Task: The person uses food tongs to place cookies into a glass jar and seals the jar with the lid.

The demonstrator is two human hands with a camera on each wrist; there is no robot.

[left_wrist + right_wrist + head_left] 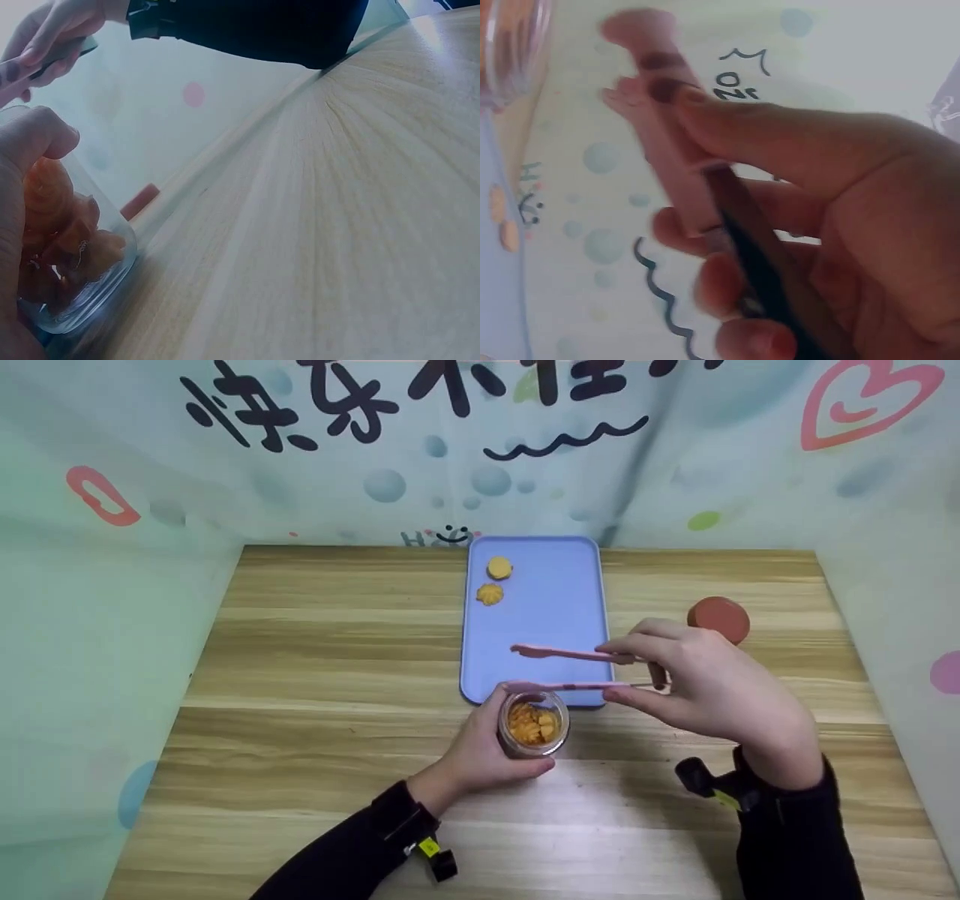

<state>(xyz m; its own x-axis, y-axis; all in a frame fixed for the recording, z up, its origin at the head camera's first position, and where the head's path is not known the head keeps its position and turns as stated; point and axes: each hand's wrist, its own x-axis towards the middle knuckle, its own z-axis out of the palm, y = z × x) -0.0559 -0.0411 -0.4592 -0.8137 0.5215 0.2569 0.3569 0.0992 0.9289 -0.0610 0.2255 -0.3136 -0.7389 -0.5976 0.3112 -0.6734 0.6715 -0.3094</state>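
My left hand [480, 746] grips a glass jar [556, 735] from its left side, thumb along the near wall. Small golden cookies [56, 225] fill part of the jar, as the left wrist view shows. In my right hand [697, 682] are pink tongs [566, 653], held between thumb and fingers with their two arms spread. The lower arm's tip is over the jar's far rim, the other above the tray. Nothing shows between the tips. Two cookies, one round [499, 568] and one flower-shaped [490, 595], lie at the tray's far left.
The blue-lilac tray [540, 622] lies on the wooden table [322, 660], just beyond the jar. A reddish-brown round lid [720, 619] is to its right, past my right hand. A printed curtain [337, 495] closes off the back and sides.
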